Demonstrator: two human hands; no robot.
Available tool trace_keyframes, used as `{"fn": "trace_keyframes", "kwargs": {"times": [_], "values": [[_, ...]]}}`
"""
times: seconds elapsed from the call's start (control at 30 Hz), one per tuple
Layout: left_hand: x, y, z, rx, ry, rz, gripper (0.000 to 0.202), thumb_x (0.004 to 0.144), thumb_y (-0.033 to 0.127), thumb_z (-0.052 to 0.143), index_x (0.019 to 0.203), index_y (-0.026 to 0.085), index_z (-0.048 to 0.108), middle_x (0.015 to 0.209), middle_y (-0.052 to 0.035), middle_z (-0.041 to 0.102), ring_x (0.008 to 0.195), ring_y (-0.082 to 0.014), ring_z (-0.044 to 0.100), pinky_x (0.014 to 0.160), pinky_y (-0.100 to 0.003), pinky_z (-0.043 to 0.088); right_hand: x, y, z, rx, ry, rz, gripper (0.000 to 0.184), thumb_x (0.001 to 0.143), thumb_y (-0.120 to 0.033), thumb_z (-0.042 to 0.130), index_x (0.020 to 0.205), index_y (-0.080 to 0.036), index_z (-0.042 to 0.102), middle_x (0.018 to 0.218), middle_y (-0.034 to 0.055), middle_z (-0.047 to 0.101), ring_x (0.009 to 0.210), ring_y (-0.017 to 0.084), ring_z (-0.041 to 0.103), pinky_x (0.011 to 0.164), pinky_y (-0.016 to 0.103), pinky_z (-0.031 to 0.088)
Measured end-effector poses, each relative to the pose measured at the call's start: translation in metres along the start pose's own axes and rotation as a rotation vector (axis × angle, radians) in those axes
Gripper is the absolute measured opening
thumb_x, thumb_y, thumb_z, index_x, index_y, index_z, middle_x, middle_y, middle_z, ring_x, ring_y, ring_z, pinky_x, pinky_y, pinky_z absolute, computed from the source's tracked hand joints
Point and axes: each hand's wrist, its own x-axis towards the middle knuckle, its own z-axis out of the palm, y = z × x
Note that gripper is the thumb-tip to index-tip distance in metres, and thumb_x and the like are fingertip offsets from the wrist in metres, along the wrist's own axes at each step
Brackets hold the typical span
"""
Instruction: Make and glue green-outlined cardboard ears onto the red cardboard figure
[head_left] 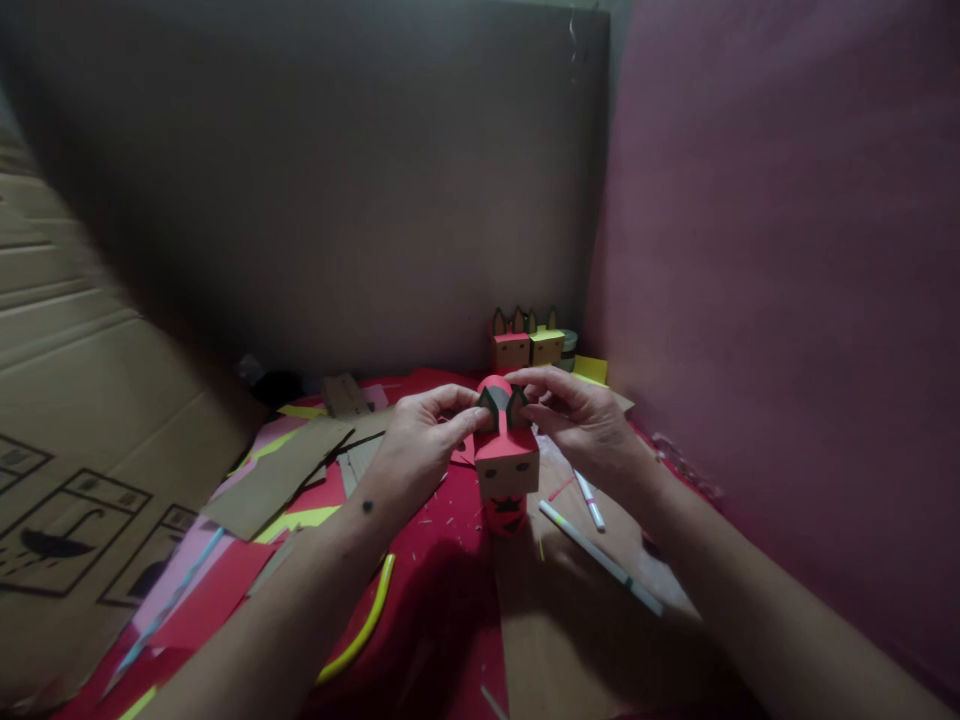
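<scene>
A red paper animal figure (508, 445) stands upright in front of me, with a boxy head, a cardboard-coloured snout bearing two dark nostrils, and black marks on its red base. Two pointed ears with dark edges rise from the top of its head. My left hand (435, 425) pinches the left ear (488, 408) between thumb and fingers. On the other side, my right hand (577, 410) has its thumb and fingers at the right ear (517, 408), pinching it. The fingertips partly cover both ears.
Two similar figures, one red (510, 350) and one yellow (547, 347), stand at the back. Cardboard pieces (281, 475) and coloured paper lie left. A pale marker (600, 557), another pen (589, 500) and a yellow strip (367, 625) lie nearer. A large carton (82, 400) borders the left.
</scene>
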Motion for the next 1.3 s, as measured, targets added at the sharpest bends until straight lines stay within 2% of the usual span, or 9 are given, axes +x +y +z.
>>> {"fn": "trace_keyframes", "kwargs": {"times": [0.33,0.5,0.67,0.97,1.3], "values": [[-0.0008,0.0078,-0.0010,0.038,-0.017,-0.052,0.009,0.077,0.020,0.063,0.071,0.015,0.067,0.065,0.0024,0.062,0.058,-0.0085,0.051,0.056,-0.018,0.039,-0.0027,0.0007,0.0002,-0.023,-0.014,-0.018,0.033,0.080,-0.003,0.055,0.106,-0.021,0.064,0.077,-0.0029,0.059,0.069,0.009,0.055,0.066,0.025,0.044],[-0.0007,0.0081,-0.0058,0.041,-0.057,-0.123,0.012,0.075,0.026,0.064,0.077,0.014,0.068,0.058,0.0030,0.057,0.048,-0.0071,0.045,0.045,-0.017,0.035,-0.0019,-0.0036,0.0015,0.001,0.002,-0.006,0.032,0.078,-0.002,0.056,0.103,-0.020,0.065,0.075,-0.0036,0.058,0.068,0.008,0.054,0.064,0.022,0.044],[-0.0031,0.0096,-0.0055,0.055,-0.113,-0.185,0.020,0.078,0.030,0.061,0.088,0.013,0.066,0.055,0.0030,0.054,0.044,-0.0087,0.046,0.037,-0.017,0.035,-0.0016,-0.0043,0.0030,0.037,0.020,0.005,0.034,0.077,0.000,0.055,0.102,-0.021,0.066,0.072,-0.0048,0.058,0.065,0.008,0.054,0.063,0.022,0.044],[-0.0026,0.0019,-0.0032,0.043,-0.129,-0.125,0.014,0.079,0.024,0.058,0.084,0.014,0.066,0.059,0.0026,0.056,0.047,-0.0075,0.048,0.046,-0.018,0.042,-0.0002,-0.0023,0.0049,0.118,0.023,0.069,0.030,0.076,-0.003,0.056,0.099,-0.020,0.066,0.072,-0.0039,0.057,0.066,0.008,0.054,0.065,0.024,0.045],[-0.0037,0.0008,-0.0029,0.001,-0.123,-0.113,0.015,0.078,0.025,0.059,0.084,0.014,0.067,0.062,0.0012,0.058,0.049,-0.0087,0.049,0.048,-0.019,0.041,-0.0018,-0.0054,0.0076,0.134,0.095,0.113,0.034,0.072,0.000,0.054,0.097,-0.021,0.065,0.065,-0.0064,0.053,0.061,0.008,0.051,0.060,0.023,0.044]]}}
